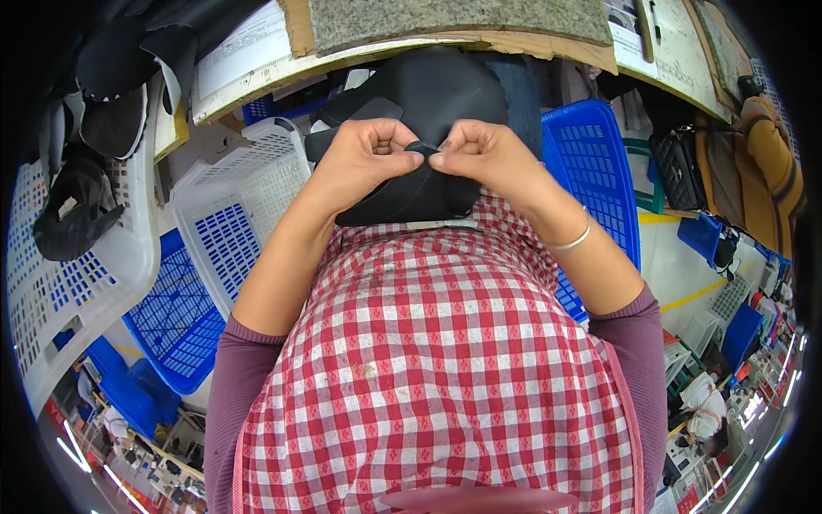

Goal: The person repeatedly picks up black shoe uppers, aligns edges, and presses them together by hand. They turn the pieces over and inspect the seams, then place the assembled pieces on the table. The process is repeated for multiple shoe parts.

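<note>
While both hands work at its edge, the black leather piece (428, 103) lies over the lap, just above the red checked apron (437, 360). I note the left hand (364, 154) and right hand (484, 154) pressed fingertip to fingertip, pinching a small fold of that piece between them. Left of the piece stands a white basket (231, 206); right of it, a blue basket (595, 171).

Head cam, fisheye, looks straight down, close over lap.
</note>
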Demonstrator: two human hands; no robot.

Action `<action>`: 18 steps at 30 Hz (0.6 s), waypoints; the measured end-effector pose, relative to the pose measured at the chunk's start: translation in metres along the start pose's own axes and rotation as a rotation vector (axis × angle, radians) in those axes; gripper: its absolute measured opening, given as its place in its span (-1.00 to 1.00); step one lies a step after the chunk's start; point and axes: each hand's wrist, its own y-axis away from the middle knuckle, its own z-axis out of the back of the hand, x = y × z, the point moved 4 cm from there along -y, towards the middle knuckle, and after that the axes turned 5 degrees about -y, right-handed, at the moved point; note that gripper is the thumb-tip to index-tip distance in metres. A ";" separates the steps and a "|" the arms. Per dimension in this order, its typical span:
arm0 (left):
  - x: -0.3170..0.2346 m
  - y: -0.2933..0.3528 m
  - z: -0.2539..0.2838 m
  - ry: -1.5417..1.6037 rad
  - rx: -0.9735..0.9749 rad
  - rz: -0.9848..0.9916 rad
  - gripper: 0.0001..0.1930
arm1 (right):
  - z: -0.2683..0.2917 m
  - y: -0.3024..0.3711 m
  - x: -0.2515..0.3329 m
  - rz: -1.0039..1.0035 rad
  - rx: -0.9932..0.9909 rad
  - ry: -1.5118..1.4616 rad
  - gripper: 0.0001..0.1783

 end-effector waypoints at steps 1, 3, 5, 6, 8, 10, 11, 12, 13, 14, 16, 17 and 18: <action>0.007 0.000 0.003 -0.033 -0.054 0.055 -0.93 | 0.008 0.004 -0.004 -0.134 -0.071 -0.095 -0.87; 0.017 0.002 0.006 -0.007 -0.090 0.030 -0.92 | 0.021 0.014 -0.002 -0.324 -0.100 -0.378 -0.89; 0.022 0.005 0.006 -0.020 -0.156 0.034 -0.92 | 0.047 0.017 0.016 -0.208 -0.380 -0.199 -0.85; 0.019 0.007 0.005 -0.013 -0.189 0.011 -0.92 | 0.047 0.015 0.028 -0.055 -0.329 -0.046 -0.81; 0.002 0.009 -0.001 -0.090 -0.188 -0.014 -0.94 | 0.038 0.009 0.049 0.180 -0.264 0.158 -0.62; -0.036 0.012 -0.005 -0.296 -0.214 -0.155 -0.94 | -0.001 -0.002 0.068 0.629 0.016 0.732 -0.64; -0.061 0.018 -0.003 -0.464 -0.246 -0.258 -0.94 | -0.021 -0.007 0.069 0.756 0.110 0.963 -0.67; -0.083 0.024 0.002 -0.644 -0.280 -0.288 -0.94 | -0.029 -0.016 0.069 0.653 0.054 0.780 -0.70; -0.101 0.030 0.013 -0.650 -0.292 -0.226 -0.94 | -0.037 -0.020 0.069 0.619 0.064 0.580 -0.73; -0.117 0.035 0.020 -0.581 -0.209 -0.267 -0.94 | -0.045 -0.020 0.072 0.692 0.049 0.542 -0.76; -0.125 0.038 0.034 -0.489 -0.056 -0.132 -0.92 | -0.051 -0.019 0.063 0.436 0.093 0.321 -0.78; -0.124 0.037 0.040 -0.418 0.054 -0.116 -0.90 | -0.053 -0.014 0.062 0.424 0.152 0.175 -0.78; -0.119 0.034 0.044 -0.426 0.131 -0.095 -0.84 | -0.053 -0.011 0.057 0.345 0.144 0.053 -0.80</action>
